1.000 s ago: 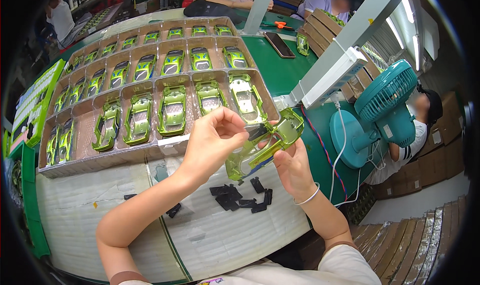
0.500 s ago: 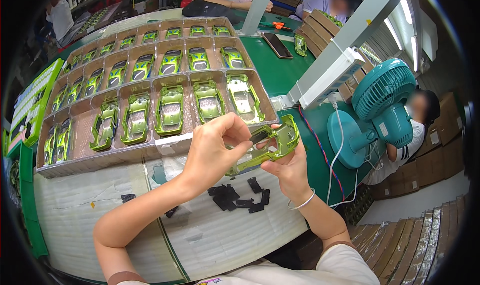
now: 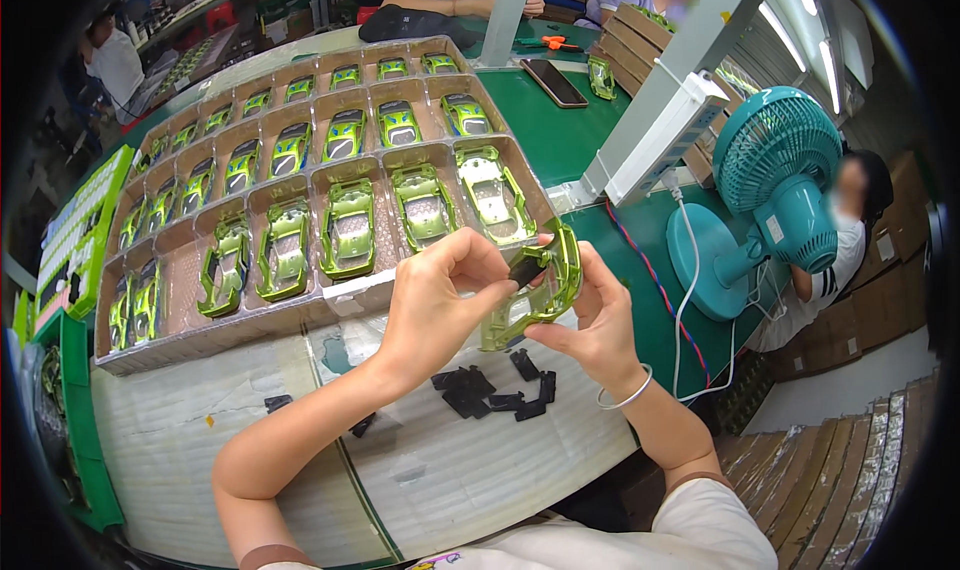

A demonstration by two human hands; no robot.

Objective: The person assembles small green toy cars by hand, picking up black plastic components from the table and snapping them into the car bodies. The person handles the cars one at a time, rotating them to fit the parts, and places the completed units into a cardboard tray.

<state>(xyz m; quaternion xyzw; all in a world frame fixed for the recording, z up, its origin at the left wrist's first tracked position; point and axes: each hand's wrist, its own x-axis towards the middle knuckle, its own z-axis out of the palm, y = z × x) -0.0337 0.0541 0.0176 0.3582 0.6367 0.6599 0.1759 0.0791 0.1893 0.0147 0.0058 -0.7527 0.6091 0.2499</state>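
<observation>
My right hand is closed around the edge of a shiny green toy car body, which it holds up tilted above the table, hollow inside showing. With thumb and fingers pinched, my left hand grips a small flat black plastic piece at the opening of the body. Whether the piece touches the shell is hard to make out. Below my hands, several similar black pieces lie loosely heaped on the pale foam mat.
A compartmented tray of green car bodies stands beyond my hands. To the right are a teal fan, a power strip and cables on the green table. A phone lies farther back. A green bin stands left; other people sit nearby.
The car body has been turned more upright in my right hand. The black piece in my left hand now shows more plainly at its opening. The whole view has shifted slightly.
</observation>
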